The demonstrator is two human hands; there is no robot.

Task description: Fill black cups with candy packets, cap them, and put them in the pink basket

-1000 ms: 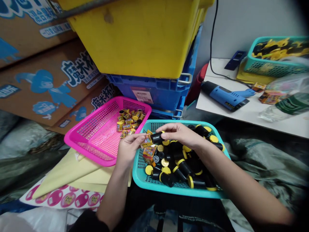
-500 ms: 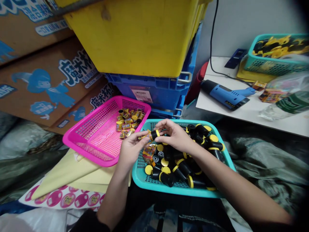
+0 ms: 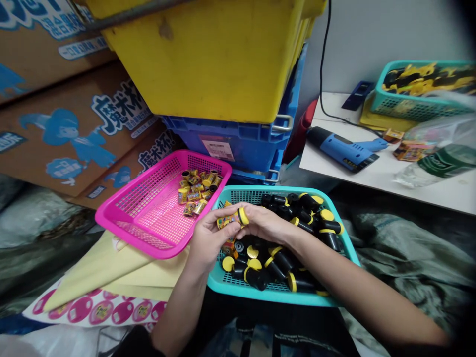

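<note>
A small canister point(image 3: 229, 218) with a yellow cap and a colourful printed sleeve lies sideways between my hands, above the turquoise basket point(image 3: 267, 295). My left hand point(image 3: 210, 235) grips its printed end, with the thumb along the near side. My right hand point(image 3: 262, 223) has its fingers closed about the capped end. Under my hands the basket holds many black canisters point(image 3: 277, 267) with yellow caps, and a stack of printed sleeves point(image 3: 229, 248) partly hidden by my left hand. Sleeved canisters point(image 3: 197, 188) lie in the pink basket point(image 3: 139, 243) to the left.
Yellow point(image 3: 208, 64) and blue crates point(image 3: 241, 144) are stacked ahead, beside cardboard boxes point(image 3: 67, 129). On the white table point(image 3: 327, 173) at right are a blue heat gun point(image 3: 345, 151), a plastic bottle point(image 3: 442, 163) and another turquoise basket point(image 3: 409, 106). Yellow sheets point(image 3: 145, 272) lie at left.
The printed sleeve now covers most of the canister's body, where a black band showed before. My right hand has lowered and closed in on the capped end.
</note>
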